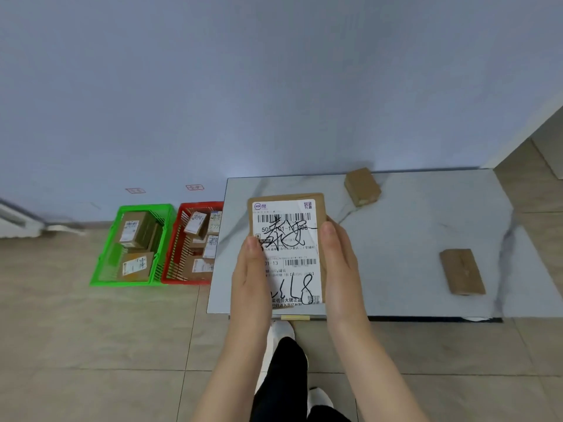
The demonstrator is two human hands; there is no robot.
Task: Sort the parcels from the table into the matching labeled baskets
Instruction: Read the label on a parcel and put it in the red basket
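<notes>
Left basket (143, 207) and right basket (198, 204) stand side by side on the floor (91, 330), left of the table (411, 226); both contain boxes (134, 229). On the tabletop, one parcel (362, 186) lies at the far edge and a second parcel (462, 271) lies near the right edge. A third parcel (288, 236) is held over the near left corner.

A parcel-sorting room: tiled floor (91, 345), bare wall (274, 86), a marble-look table (411, 239) under the left hand (251, 269), and to its left a green basket (143, 207) and a red basket (201, 204) of labelled parcels (134, 229).

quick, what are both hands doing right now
left hand: holds the left edge of the labelled parcel, thumb on its front.
right hand: holds the same parcel's right edge, thumb on its front.
</notes>
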